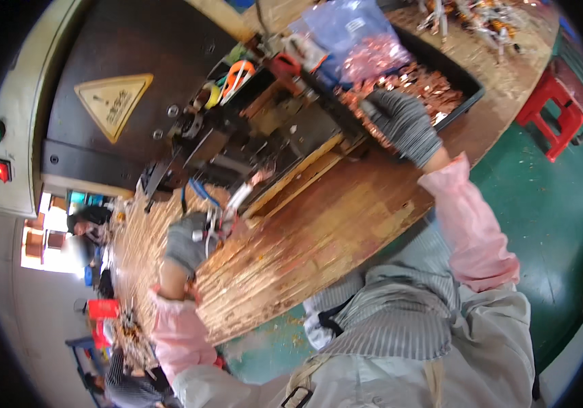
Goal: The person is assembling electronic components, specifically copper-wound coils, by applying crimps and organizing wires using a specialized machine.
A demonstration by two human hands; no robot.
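My left hand (191, 243), in a grey knit glove, is closed on a white wire lead (240, 197) just in front of the machine. The lead's far end has a copper-coloured tip, and more white bits show at the fingers. Beside it is a blue curved piece (203, 191), possibly a tool handle. At the back right, my right hand (400, 121), also gloved, reaches over the near edge of a black tray (472, 100). Its fingers are bent together among small copper pieces (433, 92); whatever they pinch is hidden.
A dark press-like machine (128, 88) with a yellow warning triangle stands at left. A clear plastic bag (353, 34) lies in the tray. Beyond sits a pile of wire leads (475, 20). The worn wooden table (332, 224) curves before me; a red stool (555, 102) stands right. Other people work far left.
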